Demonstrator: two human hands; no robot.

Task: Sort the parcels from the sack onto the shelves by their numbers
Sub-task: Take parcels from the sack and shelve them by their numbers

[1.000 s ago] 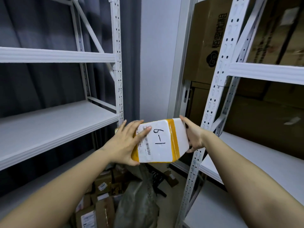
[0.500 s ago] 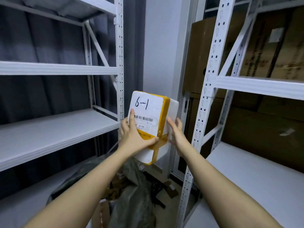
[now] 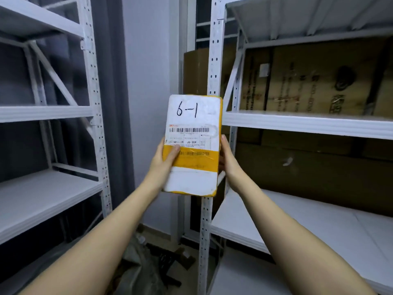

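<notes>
Head cam: left hand [image 3: 162, 160] & right hand [image 3: 228, 161] clamp parcel [image 3: 192, 145] upright, prob. to read "6-1" before shelving.

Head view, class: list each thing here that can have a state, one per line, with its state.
Parcel: upright, held in the air, marked 6-1.
Left hand: grips the parcel's left edge.
Right hand: holds its right edge.
Left rack shelf: bare where visible.
Cardboard boxes: closed, behind the right rack.
Sack: on the floor.
</notes>
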